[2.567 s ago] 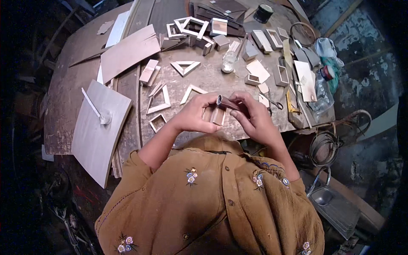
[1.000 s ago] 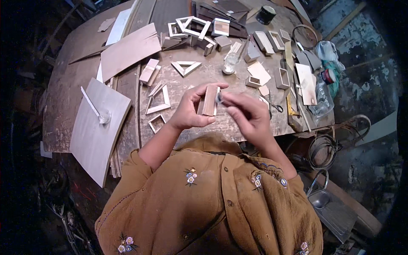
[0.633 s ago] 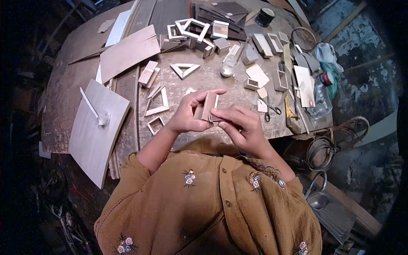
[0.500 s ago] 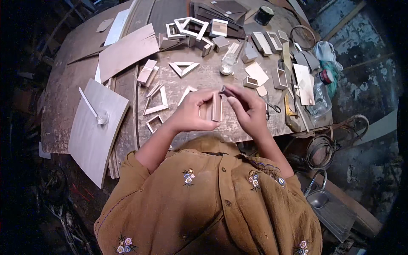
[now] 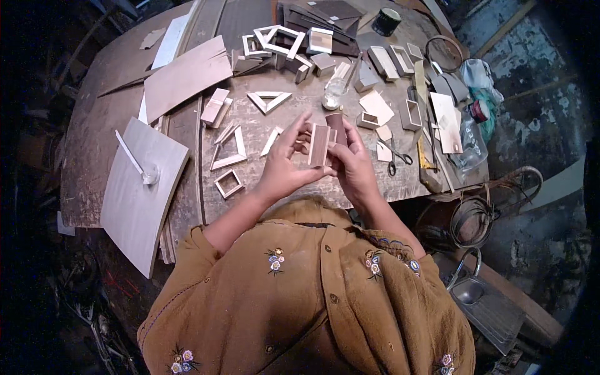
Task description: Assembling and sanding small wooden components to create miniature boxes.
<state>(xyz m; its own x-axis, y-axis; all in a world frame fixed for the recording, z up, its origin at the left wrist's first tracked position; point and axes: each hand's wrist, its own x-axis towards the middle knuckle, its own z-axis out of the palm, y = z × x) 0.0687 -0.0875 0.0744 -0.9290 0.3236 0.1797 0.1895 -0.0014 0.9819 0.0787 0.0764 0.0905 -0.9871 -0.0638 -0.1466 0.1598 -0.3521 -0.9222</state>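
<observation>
A small wooden box [image 5: 319,147] with a dark brown face and pale edges is held upright in front of my chest, over the near side of the workbench. My left hand [image 5: 281,161] cups its left side, thumb at the lower end and fingers behind it. From the right, my right hand [image 5: 355,161] closes on the box with thumb and fingers. A dark reddish-brown curved strip [image 5: 335,124], possibly sandpaper, also sits in the right hand and juts up beside the box. The fingertips behind the box are partly hidden.
Small wooden frames [image 5: 270,101] and open boxes [image 5: 410,115] lie about the workbench [image 5: 300,119]. Scissors [image 5: 400,161] rest right of my hands, near a yellow-handled tool [image 5: 426,157]. A glass jar [image 5: 333,97] stands ahead. A pale board [image 5: 147,187] overhangs at left.
The box has turned so its brown face shows more. My right hand has come in against it, and the curved strip now stands upright beside the box. My left fingers have opened out somewhat.
</observation>
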